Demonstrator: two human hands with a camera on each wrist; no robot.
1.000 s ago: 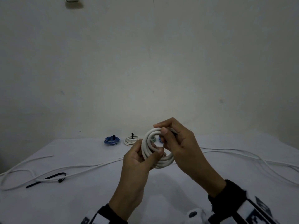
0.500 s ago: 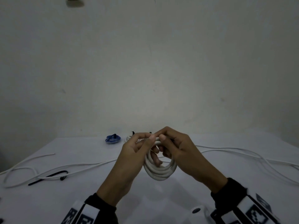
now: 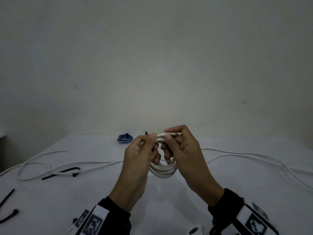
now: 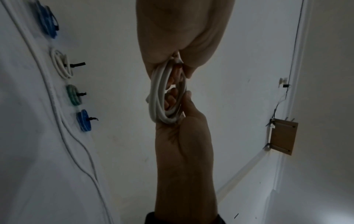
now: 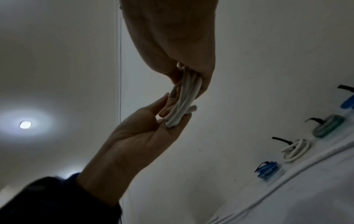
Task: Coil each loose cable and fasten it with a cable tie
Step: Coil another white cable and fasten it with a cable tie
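Both hands hold the white coil [image 3: 163,168] up in the air between them, above the table [image 3: 220,200]: the left hand [image 3: 138,160] pinches the top of the loops between thumb and fingers, and the right hand [image 3: 183,150] pinches the same upper arc with its thumb on the cable's free end. To finish this step well, the loops probably want to be kept stacked flat and even, with the loose end tucked along the bundle, so one hand can take the whole coil while the other reaches for a tie. A black cable tie [image 3: 61,173] lies well to the left of the left hand, over a loose white cable [image 3: 81,164] that runs across the table; more loose cable trails off beyond the right hand. Past the fingertips, near the wall [image 3: 152,65], sits a row of finished coils already tied, among them a blue coil [image 3: 125,139]. The surface is white, the wall is plain and pale, and the room is dim.
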